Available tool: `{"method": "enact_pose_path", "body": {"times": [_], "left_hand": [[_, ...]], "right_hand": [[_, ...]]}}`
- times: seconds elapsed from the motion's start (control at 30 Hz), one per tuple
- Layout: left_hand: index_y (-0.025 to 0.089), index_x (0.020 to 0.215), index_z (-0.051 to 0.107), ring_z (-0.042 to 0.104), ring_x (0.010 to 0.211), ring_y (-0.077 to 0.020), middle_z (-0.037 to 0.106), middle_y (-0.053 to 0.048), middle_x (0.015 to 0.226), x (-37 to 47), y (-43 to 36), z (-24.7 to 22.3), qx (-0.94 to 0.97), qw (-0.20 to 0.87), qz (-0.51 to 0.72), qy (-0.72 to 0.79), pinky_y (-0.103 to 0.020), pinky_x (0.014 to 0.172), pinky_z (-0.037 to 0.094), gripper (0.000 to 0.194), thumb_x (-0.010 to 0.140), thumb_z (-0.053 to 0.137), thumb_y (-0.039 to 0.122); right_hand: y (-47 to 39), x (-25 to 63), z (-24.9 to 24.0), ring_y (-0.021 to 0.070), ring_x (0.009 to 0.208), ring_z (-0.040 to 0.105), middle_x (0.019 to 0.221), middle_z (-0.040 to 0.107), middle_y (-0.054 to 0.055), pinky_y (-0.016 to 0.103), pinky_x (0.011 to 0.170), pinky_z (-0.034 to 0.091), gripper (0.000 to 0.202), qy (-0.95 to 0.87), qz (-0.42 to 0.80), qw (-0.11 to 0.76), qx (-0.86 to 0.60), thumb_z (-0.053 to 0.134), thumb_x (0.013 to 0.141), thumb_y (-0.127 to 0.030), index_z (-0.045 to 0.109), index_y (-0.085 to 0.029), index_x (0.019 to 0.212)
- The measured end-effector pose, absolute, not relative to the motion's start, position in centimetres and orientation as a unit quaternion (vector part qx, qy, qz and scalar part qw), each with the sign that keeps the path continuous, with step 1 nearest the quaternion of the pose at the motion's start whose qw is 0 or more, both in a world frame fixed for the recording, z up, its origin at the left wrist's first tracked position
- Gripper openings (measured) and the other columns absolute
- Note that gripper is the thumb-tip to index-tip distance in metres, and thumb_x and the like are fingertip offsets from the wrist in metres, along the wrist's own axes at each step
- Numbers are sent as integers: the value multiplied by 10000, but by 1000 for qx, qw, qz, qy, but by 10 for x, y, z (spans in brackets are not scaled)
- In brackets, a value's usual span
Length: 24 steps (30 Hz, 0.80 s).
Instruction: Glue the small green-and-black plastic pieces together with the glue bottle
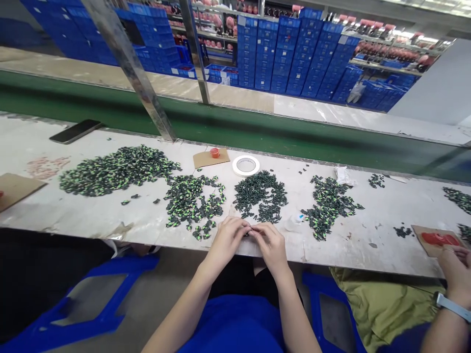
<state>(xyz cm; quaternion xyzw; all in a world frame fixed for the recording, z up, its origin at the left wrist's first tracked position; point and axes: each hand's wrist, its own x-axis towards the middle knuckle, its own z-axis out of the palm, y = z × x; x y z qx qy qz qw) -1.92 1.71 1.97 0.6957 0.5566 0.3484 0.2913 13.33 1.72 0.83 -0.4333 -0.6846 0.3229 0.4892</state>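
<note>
Fingers (242, 223) pinch dark piece (246, 234) (probably) near table edge (305, 260).

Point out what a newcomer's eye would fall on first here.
Probably the heaps of small dark-and-green pieces strewn along the pale tabletop. Next, likely the tall stacks of blue crates beyond the green strip. Nearer, the white ring stands out, lying flat behind a dark heap.
</note>
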Motion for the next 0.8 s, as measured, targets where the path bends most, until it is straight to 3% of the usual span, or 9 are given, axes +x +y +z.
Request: {"method": "enact_pose_path", "body": {"times": [0.2, 0.37, 0.53, 0.8], "left_hand": [[250, 951, 691, 565, 1020, -253, 704, -44, 1007, -19, 5, 10, 692, 226, 325, 603, -409, 891, 419, 146, 868, 577, 212], [247, 856, 703, 551, 1042, -269, 697, -54, 1023, -18, 3, -1, 690, 184, 315, 625, -419, 869, 423, 140, 815, 628, 136], [245, 872, 682, 604, 911, -229, 717, -27, 889, -14, 5, 3, 680, 234, 334, 609, -376, 807, 446, 157, 832, 597, 120], [235, 883, 707, 654, 865, -209, 693, -43, 884, -12, 2, -1, 602, 342, 429, 580, -375, 840, 507, 121, 827, 601, 225]], "right_hand": [[18, 138, 4, 173, 761, 657, 802, 683, 45, 278, 686, 546, 118, -657, 350, 479, -466, 593, 869, -248, 694, -208, 821], [13, 136, 1, 173, 731, 663, 795, 693, 47, 264, 641, 537, 134, -622, 372, 467, -507, 605, 846, -281, 710, -203, 819], [10, 132, 3, 157, 649, 642, 765, 692, 41, 258, 593, 520, 148, -607, 389, 459, -520, 614, 825, -300, 720, -201, 800], [8, 136, 6, 196, 743, 706, 810, 734, 47, 305, 686, 581, 154, -530, 486, 469, -512, 661, 784, -340, 720, -199, 804]]}}
